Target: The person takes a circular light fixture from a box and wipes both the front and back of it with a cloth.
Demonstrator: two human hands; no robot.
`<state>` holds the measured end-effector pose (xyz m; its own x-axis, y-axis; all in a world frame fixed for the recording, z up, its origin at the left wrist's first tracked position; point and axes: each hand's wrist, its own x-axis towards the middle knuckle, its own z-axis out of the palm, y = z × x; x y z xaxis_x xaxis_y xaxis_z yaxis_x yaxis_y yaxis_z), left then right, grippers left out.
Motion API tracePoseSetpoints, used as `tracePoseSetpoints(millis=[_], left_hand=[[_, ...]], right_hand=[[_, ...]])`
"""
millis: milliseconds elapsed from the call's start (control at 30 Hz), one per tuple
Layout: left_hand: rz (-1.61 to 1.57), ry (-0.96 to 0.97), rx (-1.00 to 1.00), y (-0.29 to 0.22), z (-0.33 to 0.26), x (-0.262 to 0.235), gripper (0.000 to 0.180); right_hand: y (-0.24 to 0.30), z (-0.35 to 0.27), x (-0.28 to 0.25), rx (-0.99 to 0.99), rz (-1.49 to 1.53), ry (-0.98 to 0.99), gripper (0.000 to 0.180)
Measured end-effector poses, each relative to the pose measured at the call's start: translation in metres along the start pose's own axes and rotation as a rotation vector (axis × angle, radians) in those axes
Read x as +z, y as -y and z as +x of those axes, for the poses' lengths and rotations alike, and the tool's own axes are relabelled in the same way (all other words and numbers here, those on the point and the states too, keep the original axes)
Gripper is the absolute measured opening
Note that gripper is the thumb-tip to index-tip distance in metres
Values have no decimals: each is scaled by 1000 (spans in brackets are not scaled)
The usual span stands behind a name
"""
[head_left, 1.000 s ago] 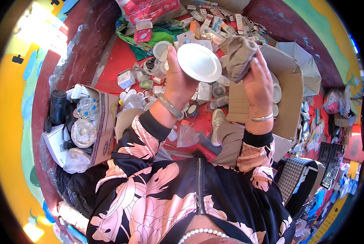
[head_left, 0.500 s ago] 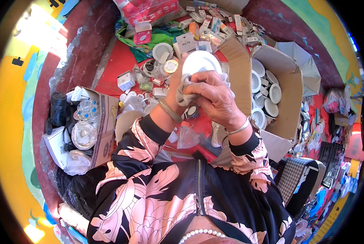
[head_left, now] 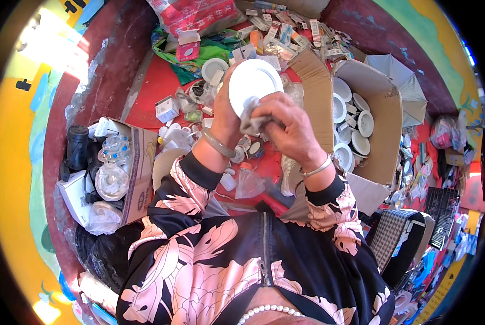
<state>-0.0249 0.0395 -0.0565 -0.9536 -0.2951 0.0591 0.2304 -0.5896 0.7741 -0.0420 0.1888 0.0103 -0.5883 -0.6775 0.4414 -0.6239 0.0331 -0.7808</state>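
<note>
A white round downlight (head_left: 257,81) is held up in front of me, its flat face turned toward me. My left hand (head_left: 224,111) grips it from the left, with most of the fingers hidden behind the disc. In my right hand (head_left: 290,125) is a bunched grey cloth (head_left: 251,120), pinched between the fingers and pressed against the downlight's lower edge. Similar white round lights (head_left: 360,143) lie piled in an open cardboard box (head_left: 380,127) to the right of my hands.
At the left stands another carton (head_left: 139,168) with clear plastic-wrapped parts. Small boxes (head_left: 286,35) are heaped at the back beside a red-and-white bag (head_left: 196,19). Loose lamp parts and a small white box (head_left: 167,109) lie on the red surface (head_left: 139,111).
The downlight has turned its face more toward me and shifted slightly left. My right hand and the cloth have slid down to its lower edge.
</note>
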Motion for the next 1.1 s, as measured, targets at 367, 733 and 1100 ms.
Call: tracePoseSetpoints(millis=[367,733,1100], left_hand=[[1001,237,628,-4,-19,36,60],[223,93,41,0,-10,15,39],[565,90,323,-7,-9,25,59]], right_hand=[[-23,2,-7,-54,-377,-510,25],[9,1,6,-206,-87,-48,28],[-12,2,-15,-43,-202,-228,26]])
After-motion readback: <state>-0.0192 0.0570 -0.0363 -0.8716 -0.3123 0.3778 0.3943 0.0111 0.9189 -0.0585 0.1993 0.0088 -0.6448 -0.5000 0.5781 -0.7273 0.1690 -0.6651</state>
